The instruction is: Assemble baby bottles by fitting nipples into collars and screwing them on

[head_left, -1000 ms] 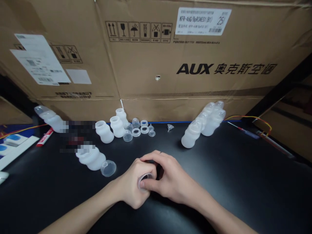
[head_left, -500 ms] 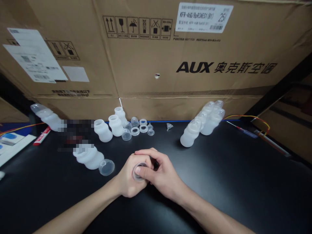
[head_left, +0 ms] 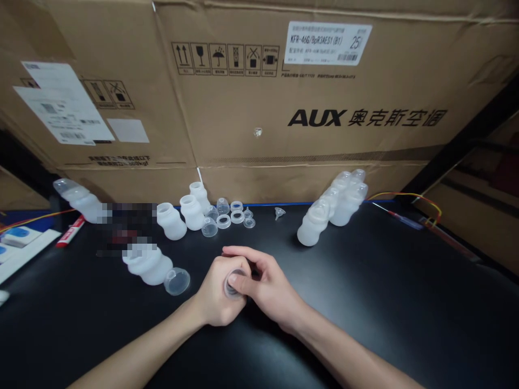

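Heads up: that lying bottle (head_left: pixel 148 263) and loose cap (head_left: pixel 177 281) at left-center sit close to your left elbow, so one sweep sends them rolling. Your left hand (head_left: pixel 217 294) is curled tight around a clear ring (head_left: pixel 232 285), probably a collar, while your right hand (head_left: pixel 270 286) pinches its rim, center frame.
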